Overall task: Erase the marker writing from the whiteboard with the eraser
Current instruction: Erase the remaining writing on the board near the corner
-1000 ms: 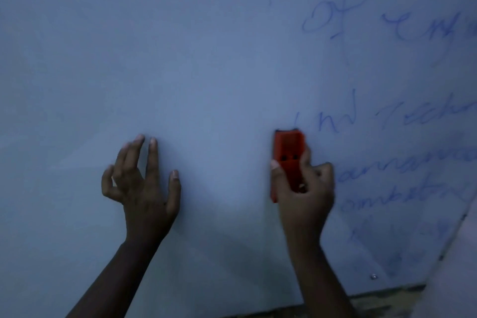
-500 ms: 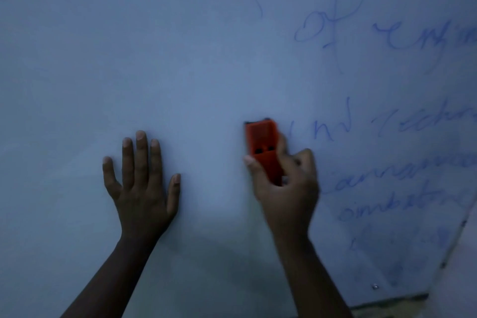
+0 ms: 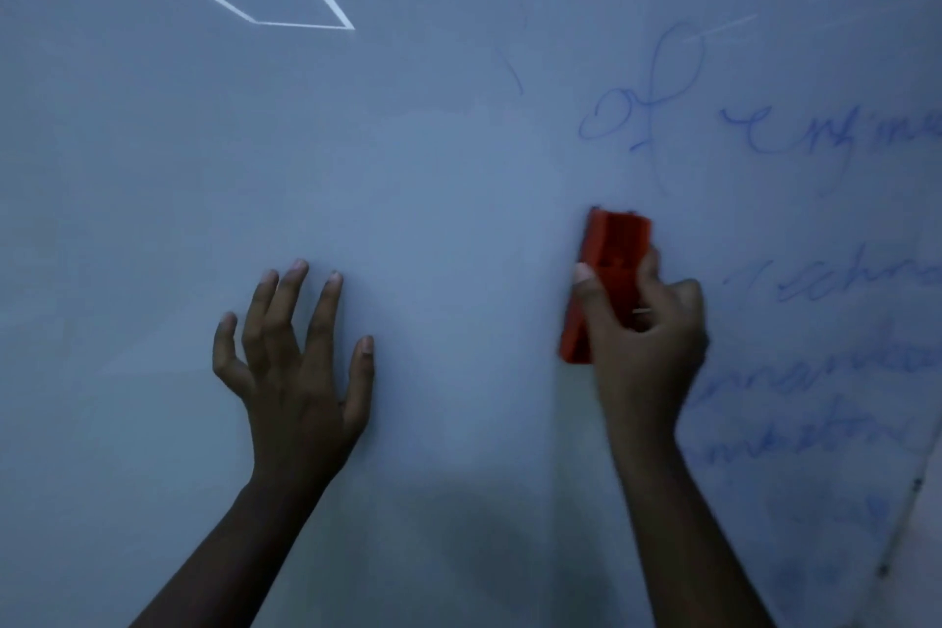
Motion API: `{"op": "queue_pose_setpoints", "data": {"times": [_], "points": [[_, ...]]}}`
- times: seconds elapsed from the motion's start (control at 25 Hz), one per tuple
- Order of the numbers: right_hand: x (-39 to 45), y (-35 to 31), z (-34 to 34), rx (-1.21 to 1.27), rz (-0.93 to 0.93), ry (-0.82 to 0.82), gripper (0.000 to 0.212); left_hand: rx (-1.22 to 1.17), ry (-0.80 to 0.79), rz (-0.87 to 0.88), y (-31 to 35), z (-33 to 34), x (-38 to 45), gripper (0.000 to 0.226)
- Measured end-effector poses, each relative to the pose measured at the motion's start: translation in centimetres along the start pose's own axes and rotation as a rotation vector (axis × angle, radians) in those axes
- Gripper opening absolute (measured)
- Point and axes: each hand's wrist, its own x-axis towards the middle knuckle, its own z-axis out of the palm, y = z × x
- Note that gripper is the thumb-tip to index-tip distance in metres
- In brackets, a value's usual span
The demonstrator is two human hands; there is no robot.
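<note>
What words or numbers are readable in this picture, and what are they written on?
"of": blue cursive marker writing on the whiteboard, upper right.
Remaining blue lines to the right of the eraser: too blurred and faint to read.
Eraser, held by the right hand: no readable label.

The whiteboard (image 3: 408,179) fills the view, pale blue-grey in dim light, and its whole left and middle stretch is bare of ink. Blue marker writing (image 3: 836,270) crowds the right side from two o'clock down to five o'clock: a looping cursive word up top, then several slanted lines below, too smeared to read. A faint blue stroke sits alone near one o'clock. The eraser (image 3: 609,260), an orange-red rectangular block, stands nearly upright against the board just right of centre, at the left edge of the writing, its lower half covered.
</note>
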Motion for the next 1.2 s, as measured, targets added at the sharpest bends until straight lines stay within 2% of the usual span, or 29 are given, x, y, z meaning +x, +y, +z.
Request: {"op": "queue_pose_setpoints", "data": {"times": [0.12, 0.2, 0.44, 0.56, 0.8, 0.92, 1.04, 1.2], "points": [[-5.1, -4.1, 2.6, -0.04, -0.271, -0.18, 0.068, 0.029, -0.004, 0.024, 0.0, 0.1, 2.6, 0.06], [-6.8, -6.5, 4.1, -0.036, -0.383, -0.236, 0.069, 0.058, 0.002, 0.045, -0.3, 0.3, 3.8, 0.063], [-2.5, -10.2, 5.9, -0.033, -0.535, -0.127, 0.064, 0.088, 0.0, 0.099, 0.1, 0.4, 7.8, 0.074], [0.8, -9.0, 5.3, -0.042, -0.522, -0.053, 0.062, 0.096, 0.033, 0.1, 0.4, 0.4, 10.6, 0.077], [8.1, -2.9, 1.2, -0.038, -0.272, 0.151, 0.06, 0.127, 0.072, 0.136, -1.2, -0.2, 14.5, 0.083], [11.1, -2.1, 0.3, -0.045, -0.182, 0.206, 0.065, 0.127, 0.075, 0.203, -1.8, -0.3, 16.6, 0.083], [11.6, -3.9, 1.2, -0.048, -0.213, 0.21, 0.062, 0.12, 0.075, 0.248, -0.8, 0.5, 17.5, 0.076], [7.4, -8.0, 4.5, -0.019, -0.391, 0.124, 0.059, 0.121, 0.076, 0.235, -0.3, 1.1, 17.2, 0.074]]}}
